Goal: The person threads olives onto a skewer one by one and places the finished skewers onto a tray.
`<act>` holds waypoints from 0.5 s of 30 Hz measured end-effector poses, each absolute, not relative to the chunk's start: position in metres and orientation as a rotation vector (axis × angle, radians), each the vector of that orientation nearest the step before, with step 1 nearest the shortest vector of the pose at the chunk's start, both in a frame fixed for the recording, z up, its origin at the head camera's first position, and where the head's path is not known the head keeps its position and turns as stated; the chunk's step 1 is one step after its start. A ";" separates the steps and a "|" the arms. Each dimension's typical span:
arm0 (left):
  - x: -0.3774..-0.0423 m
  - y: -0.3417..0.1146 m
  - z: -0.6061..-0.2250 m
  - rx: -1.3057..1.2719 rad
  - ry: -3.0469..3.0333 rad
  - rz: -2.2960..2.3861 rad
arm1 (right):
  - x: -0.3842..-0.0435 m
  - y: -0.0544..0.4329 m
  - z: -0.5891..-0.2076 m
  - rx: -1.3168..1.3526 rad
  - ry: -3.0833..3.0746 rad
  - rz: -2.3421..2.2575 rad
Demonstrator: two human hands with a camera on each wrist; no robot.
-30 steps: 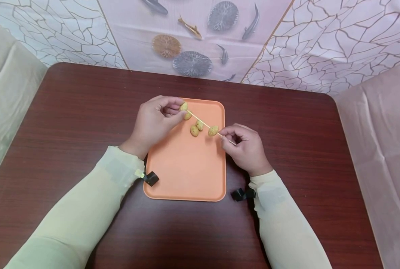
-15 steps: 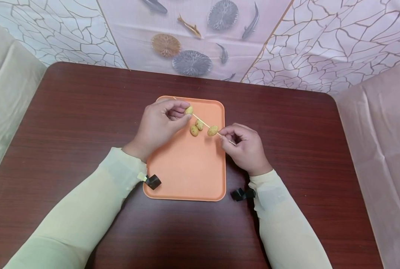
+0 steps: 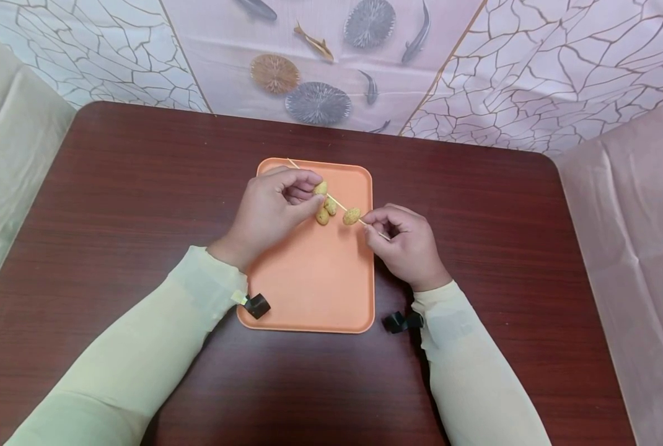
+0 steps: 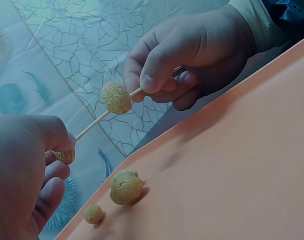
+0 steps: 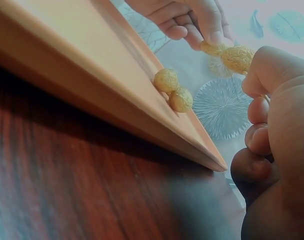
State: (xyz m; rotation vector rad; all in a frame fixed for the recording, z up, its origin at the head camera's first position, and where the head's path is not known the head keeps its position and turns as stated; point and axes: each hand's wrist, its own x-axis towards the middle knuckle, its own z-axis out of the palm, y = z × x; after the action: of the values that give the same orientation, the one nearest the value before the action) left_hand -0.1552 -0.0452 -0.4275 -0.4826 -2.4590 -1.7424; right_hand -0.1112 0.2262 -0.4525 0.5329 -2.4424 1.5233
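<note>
A thin wooden skewer (image 3: 337, 202) spans both hands above the orange tray (image 3: 309, 279). My left hand (image 3: 270, 210) pinches a small wrinkled yellow ball (image 3: 321, 188) on the skewer, mostly covered by the fingers in the left wrist view. The skewer's far tip pokes out behind that hand. Near the other end, my right hand (image 3: 401, 241) pinches the skewer between thumb and fingers. A second yellow ball (image 4: 116, 98) is threaded close to the right fingertips. Two more balls, a larger-looking one (image 4: 126, 187) and a smaller-looking one (image 4: 93, 214), lie on the tray.
The tray lies on a dark red-brown wooden table (image 3: 504, 260). Patterned cloth (image 3: 320, 102) hangs behind the table, with pale cloth (image 3: 8, 161) at the sides. Black wrist mounts (image 3: 257, 305) stick out from the sleeves.
My left hand has slid right along the skewer with its ball, closer to the threaded one. The skewer's far tip now shows beyond it. My right hand stays nearly still.
</note>
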 end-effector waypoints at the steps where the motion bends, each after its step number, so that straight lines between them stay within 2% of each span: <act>1: -0.155 -0.045 -0.428 -0.485 -2.461 -1.744 | -0.111 0.226 -0.453 0.531 -2.442 1.522; 15: -0.150 -0.037 -0.428 -0.513 -2.455 -1.804 | -0.112 0.226 -0.453 0.535 -2.435 1.529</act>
State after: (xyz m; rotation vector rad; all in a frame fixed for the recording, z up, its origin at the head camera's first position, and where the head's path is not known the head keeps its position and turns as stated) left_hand -0.1500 -0.0372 -0.4285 -0.5128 -2.4548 -1.8039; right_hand -0.1116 0.2258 -0.4531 0.5346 -2.4350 1.5295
